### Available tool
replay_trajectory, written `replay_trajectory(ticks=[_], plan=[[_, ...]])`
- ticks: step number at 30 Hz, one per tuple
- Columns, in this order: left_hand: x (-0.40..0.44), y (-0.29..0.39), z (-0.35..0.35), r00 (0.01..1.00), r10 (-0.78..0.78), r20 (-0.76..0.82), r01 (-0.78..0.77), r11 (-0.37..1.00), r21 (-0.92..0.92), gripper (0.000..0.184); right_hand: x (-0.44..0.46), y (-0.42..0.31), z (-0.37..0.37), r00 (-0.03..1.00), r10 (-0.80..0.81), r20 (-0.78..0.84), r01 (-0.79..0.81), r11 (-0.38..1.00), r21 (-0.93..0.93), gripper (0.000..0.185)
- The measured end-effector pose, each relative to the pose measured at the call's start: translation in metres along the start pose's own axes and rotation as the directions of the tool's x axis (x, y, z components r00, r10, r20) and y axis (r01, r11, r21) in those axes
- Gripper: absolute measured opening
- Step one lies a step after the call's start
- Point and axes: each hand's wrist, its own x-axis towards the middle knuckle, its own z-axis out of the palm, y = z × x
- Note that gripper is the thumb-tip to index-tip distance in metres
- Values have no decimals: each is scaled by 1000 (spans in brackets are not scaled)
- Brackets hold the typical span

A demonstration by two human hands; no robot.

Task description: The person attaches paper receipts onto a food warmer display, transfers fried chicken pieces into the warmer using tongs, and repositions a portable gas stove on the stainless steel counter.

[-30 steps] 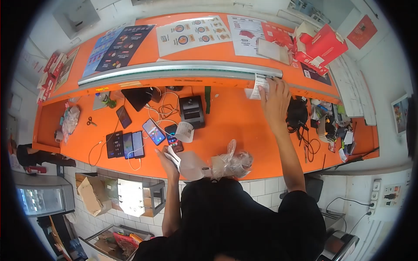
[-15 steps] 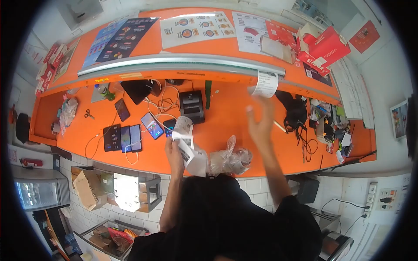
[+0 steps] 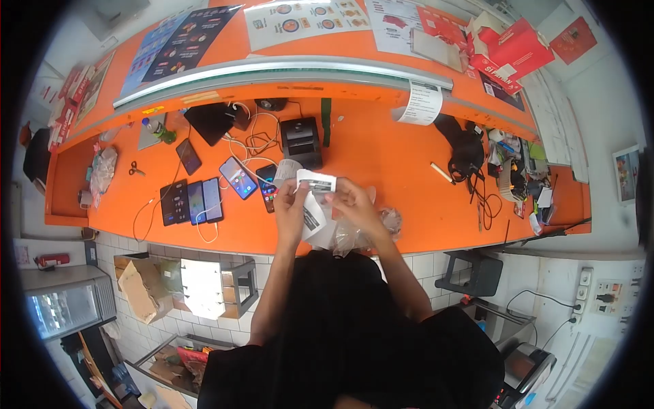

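Note:
Both hands meet over the front edge of the orange counter (image 3: 381,160). My left hand (image 3: 291,210) is closed on a white printed paper strip (image 3: 315,178), whose lower part hangs down between the hands. My right hand (image 3: 355,204) pinches the strip's right end. Just below and to the right, partly behind my right forearm, lies a clear plastic bag (image 3: 392,221). A black printer (image 3: 301,142) stands beyond the hands, with a curled roll of paper (image 3: 287,170) in front of it. Another printed slip (image 3: 419,103) hangs from the shelf edge.
Several phones (image 3: 237,178) with white cables lie on the left, near scissors (image 3: 136,168) and a green bottle (image 3: 159,131). On the right are a black bag (image 3: 464,153) and a heap of small items (image 3: 514,170). A red box (image 3: 514,54) stands on the upper shelf.
My right hand has left the slip hanging on the shelf edge and come down to the paper strip in my left hand. The view has shifted slightly.

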Motion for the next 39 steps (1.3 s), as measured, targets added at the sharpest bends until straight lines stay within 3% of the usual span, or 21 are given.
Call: replay_trajectory(ticks=[2, 3, 4, 6, 7, 9, 10, 12, 13, 15, 16, 18, 20, 23, 26, 27, 29, 32, 36, 38, 39], plan=[[10, -7, -3, 1000, 28, 2, -28, 1000, 4, 17, 5, 2, -12, 991, -110, 73, 129, 919, -372, 27], [13, -2, -1, 999, 32, 13, -32, 999, 12, 17, 4, -2, -13, 1000, 20, -17, -25, 929, -369, 19], [13, -1, 0, 999, 32, 18, -33, 999, 22, 18, 2, -1, -14, 999, 43, -9, -43, 932, -361, 19], [19, -5, 8, 995, 75, -62, -76, 997, -1, 18, 8, -1, -14, 974, 112, -195, -160, 954, -254, 23], [22, -6, 10, 991, 93, -95, -96, 995, -22, 18, 7, -1, -6, 976, 122, -181, -167, 953, -254, 23], [25, -11, 14, 981, 98, -165, -104, 994, -30, 19, 10, -1, 9, 857, -261, -445, 242, 965, -100, 17], [28, -14, 16, 971, 100, -219, -112, 993, -42, 19, 9, 3, 7, 861, -260, -438, 242, 965, -99, 17], [31, -20, 20, 958, 125, -257, -137, 990, -28, 20, 1, 7, 4, 944, -304, -128, 202, 839, -505, 17], [33, -24, 23, 939, 173, -299, -187, 982, -20, 21, 0, 5, 8, 945, -303, -126, 203, 840, -503, 17], [34, -29, 24, 919, 213, -333, -227, 974, -5, 22, -6, 1, 20, 939, -320, 127, 338, 785, -519, 15], [34, -31, 25, 932, 179, -316, -193, 981, -12, 23, -6, 0, 21, 940, -320, 119, 334, 788, -518, 15], [32, -34, 26, 947, 141, -288, -152, 988, -18, 25, -1, -2, 20, 987, 8, -160, -22, 996, -84, 16], [31, -37, 24, 952, 192, -238, -196, 981, 6, 28, 8, 7, 5, 977, -39, -209, 31, 999, -42, 18], [26, -47, 21, 962, 216, -167, -198, 973, 118, 29, 12, -3, -14, 977, 128, -172, -106, 985, 134, 21], [25, -71, 11, 971, 191, -141, -165, 970, 176, 29, 32, 14, -49, 990, 71, -121, -59, 993, 101, 21], [22, -68, 11, 973, 187, -138, -161, 971, 178, 29, 32, -4, -49, 977, 103, -189, -91, 993, 70, 21], [19, -57, 11, 988, 58, -145, -74, 992, -104, 27, 55, -1, -78, 975, 112, -191, -123, 991, -48, 21], [17, -53, -6, 979, 101, -179, -113, 992, -57, 25, 106, 38, -136, 956, 216, -199, -273, 903, -331, 21], [9, -41, -19, 970, 137, -200, -140, 990, -1, 23, 149, 100, -176, 884, 369, -287, -443, 857, -264, 20], [2, -35, -28, 963, 159, -218, -165, 986, -12, 20, 156, 111, -177, 848, 414, -330, -519, 774, -362, 20], [-3, -30, -37, 967, 98, -236, -80, 993, 84, 20, 166, 134, -187, 901, 355, -250, -424, 844, -329, 22]])
